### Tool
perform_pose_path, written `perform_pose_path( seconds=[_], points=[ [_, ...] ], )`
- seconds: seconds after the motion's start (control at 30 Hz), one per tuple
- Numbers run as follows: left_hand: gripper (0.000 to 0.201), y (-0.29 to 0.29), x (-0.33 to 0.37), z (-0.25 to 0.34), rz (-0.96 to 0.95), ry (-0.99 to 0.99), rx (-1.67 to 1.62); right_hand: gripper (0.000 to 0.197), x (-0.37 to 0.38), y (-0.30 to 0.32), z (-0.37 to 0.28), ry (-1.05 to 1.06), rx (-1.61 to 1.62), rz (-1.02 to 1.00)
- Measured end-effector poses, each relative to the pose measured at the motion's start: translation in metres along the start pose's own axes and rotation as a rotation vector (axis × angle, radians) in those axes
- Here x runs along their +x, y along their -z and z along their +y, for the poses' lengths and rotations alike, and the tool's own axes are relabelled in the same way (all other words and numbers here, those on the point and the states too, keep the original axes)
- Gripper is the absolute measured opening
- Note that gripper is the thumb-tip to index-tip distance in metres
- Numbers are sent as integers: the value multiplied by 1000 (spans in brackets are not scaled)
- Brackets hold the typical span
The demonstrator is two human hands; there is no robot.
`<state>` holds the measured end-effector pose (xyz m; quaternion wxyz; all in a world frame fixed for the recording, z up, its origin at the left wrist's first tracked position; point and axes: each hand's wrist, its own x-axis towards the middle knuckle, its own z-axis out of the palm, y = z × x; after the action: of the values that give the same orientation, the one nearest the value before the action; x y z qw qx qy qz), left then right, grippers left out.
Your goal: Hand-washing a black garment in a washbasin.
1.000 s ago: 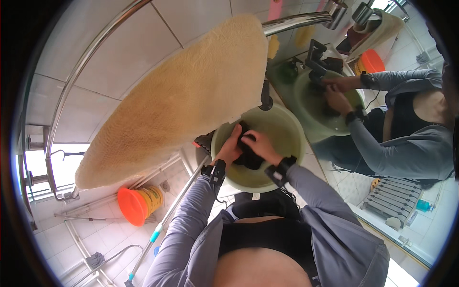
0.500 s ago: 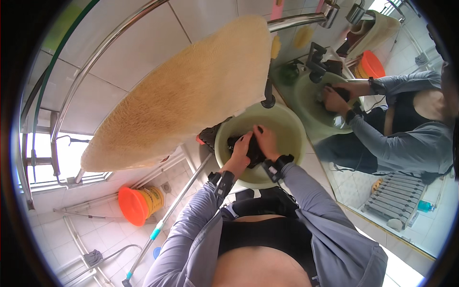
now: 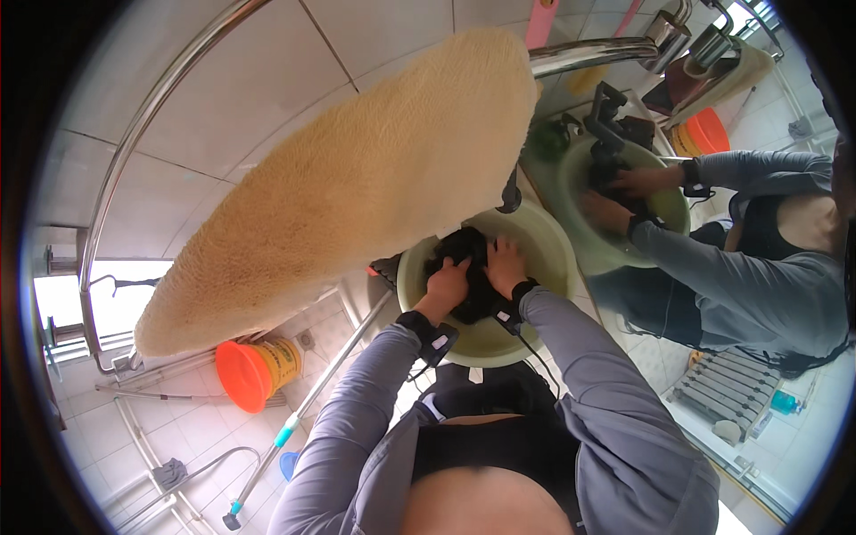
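A wet-looking black cloth [image 3: 467,247] lies bunched inside a pale green basin [image 3: 551,259]. My left hand [image 3: 447,285] grips the near left part of the cloth, its thumb and forefinger showing on top and the other fingers partly hidden. Against the cloth's right edge rests my right hand [image 3: 506,266], fingers stretched out and apart, pointing away from me. Both wrists carry black bands with small devices. The mirror on the right repeats the basin, the cloth and both hands.
A beige towel [image 3: 348,196] hangs from a chrome rail [image 3: 588,57] and covers the basin's far left side. The mirror [image 3: 642,312] stands close on the right. A metal pole [image 3: 334,370] leans left of the basin, with an orange-rimmed bucket [image 3: 245,376] beyond it.
My hands have moved from bunching the cloth between them to pressing on it, lower and farther apart. The cloth now spreads toward the basin's far side. The whole view has shifted slightly.
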<state>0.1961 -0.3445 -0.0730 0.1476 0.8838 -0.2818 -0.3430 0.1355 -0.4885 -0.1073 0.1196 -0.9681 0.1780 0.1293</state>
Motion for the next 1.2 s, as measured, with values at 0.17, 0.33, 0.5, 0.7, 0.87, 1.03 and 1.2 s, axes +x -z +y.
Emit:
perform_pose_path(
  seconds=[0.17, 0.33, 0.5, 0.7, 0.87, 1.03, 1.2],
  points=[
    [54, -5, 20, 1, -56, -55, 24, 31, 20, -22, 25, 48, 211, 226],
    [45, 24, -11, 14, 24, 153, -1732, 31, -19, 37, -28, 1, 995, 128],
    [59, -6, -11, -37, 51, -506, -1371, 30, -84, 110, -91, 148, 939, 252],
    [38, 5, -22, 11, -81, -2, -1756, 28, -77, 94, -80, 33, 883, 437],
    [25, 12, -42, 19, -54, 203, -1910, 41, -63, 72, -57, -167, 1027, 252],
    [19, 48, -73, 53, -16, 154, -1827, 47, -55, 28, 13, -305, 1339, -15],
    [11, 33, -91, 66, 54, -22, -1655, 36, -78, 101, -14, -272, 2016, -604]
  ],
)
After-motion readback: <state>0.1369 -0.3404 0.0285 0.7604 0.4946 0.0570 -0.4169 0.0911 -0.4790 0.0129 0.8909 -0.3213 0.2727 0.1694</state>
